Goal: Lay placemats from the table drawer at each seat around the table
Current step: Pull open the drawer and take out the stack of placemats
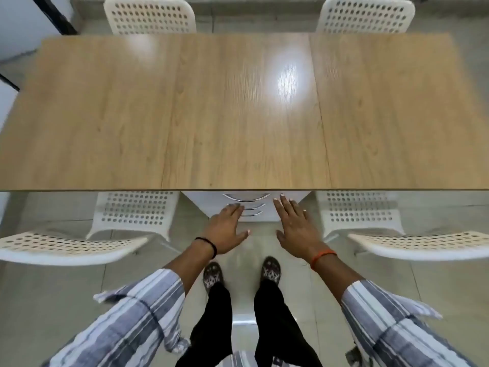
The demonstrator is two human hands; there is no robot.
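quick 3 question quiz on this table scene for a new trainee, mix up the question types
1. True or false: a placemat already lies on the table.
2. Which hand wears the orange wristband? A) left B) right
3. How many white chairs can be seen around the table?

Key
1. False. The wooden top shows no placemat.
2. B. The left hand has a black band; both hands reach, fingers straight, toward the drawers under the table edge.
3. Four: two on the far side, two on the near side.
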